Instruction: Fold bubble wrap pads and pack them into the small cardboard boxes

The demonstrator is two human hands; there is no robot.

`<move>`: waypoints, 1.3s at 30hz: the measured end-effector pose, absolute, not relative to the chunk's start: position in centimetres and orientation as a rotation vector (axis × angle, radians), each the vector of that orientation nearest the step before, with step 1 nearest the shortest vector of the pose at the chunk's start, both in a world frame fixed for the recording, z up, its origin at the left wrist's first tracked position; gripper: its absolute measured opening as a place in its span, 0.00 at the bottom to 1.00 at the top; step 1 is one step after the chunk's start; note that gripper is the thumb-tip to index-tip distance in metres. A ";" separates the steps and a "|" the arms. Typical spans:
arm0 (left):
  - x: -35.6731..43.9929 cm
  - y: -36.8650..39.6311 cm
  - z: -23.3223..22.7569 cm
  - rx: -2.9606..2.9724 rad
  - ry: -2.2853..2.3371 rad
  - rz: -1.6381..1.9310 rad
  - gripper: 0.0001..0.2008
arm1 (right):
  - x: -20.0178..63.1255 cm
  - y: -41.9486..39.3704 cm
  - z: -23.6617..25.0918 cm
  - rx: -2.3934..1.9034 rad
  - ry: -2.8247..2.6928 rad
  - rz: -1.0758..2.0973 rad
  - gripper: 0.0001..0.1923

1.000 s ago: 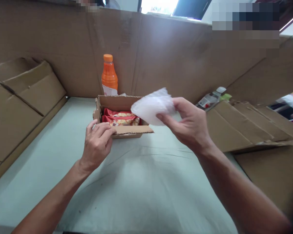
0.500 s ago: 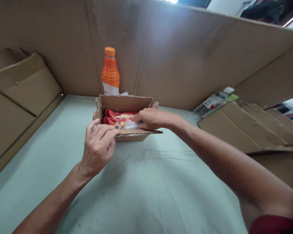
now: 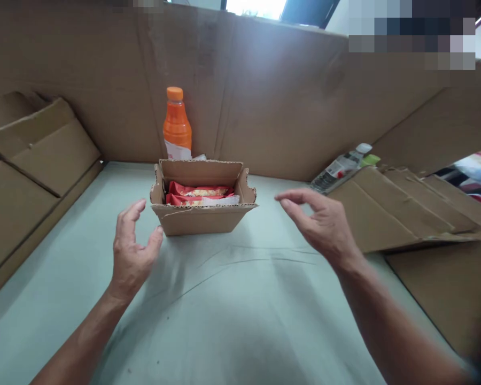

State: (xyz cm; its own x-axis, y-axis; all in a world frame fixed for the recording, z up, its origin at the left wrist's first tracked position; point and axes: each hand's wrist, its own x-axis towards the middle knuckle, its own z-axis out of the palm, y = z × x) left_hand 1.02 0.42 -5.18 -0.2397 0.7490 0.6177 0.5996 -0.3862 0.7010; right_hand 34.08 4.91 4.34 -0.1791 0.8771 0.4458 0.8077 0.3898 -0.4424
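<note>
A tall cardboard wall (image 3: 288, 101) is seen behind a pale green table (image 3: 232, 299). Flattened cardboard sheets (image 3: 409, 208) lie on the right and more cardboard (image 3: 28, 166) on the left. A small open box (image 3: 202, 216) stands on the table near the wall, with red snack packets (image 3: 196, 193) and a white packet (image 3: 220, 200) inside. The left hand (image 3: 133, 250) is held open just beside the box's left corner, nothing gripped. The right hand (image 3: 324, 222) hovers open to the box's right, apart from it, empty. An orange bottle (image 3: 177, 125) stands behind the box; a clear bottle (image 3: 340, 167) lies by the sheets.
</note>
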 end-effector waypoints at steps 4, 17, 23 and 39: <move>0.7 1.2 -8.3 1.418 1.517 1.540 0.33 | 33.0 4.7 -1.9 -1.487 -1.925 0.617 0.27; 9.6 -4.1 -7.3 1.388 1.304 1.315 0.23 | 37.2 -6.7 -5.6 -1.638 -1.596 0.302 0.11; 6.2 -9.5 -9.9 1.526 1.600 1.192 0.26 | 40.1 -15.4 -9.1 -1.552 -1.641 0.384 0.47; 15.9 -7.2 -10.7 1.399 1.158 0.963 0.40 | 47.3 -15.4 -11.1 -1.455 -1.220 0.518 0.66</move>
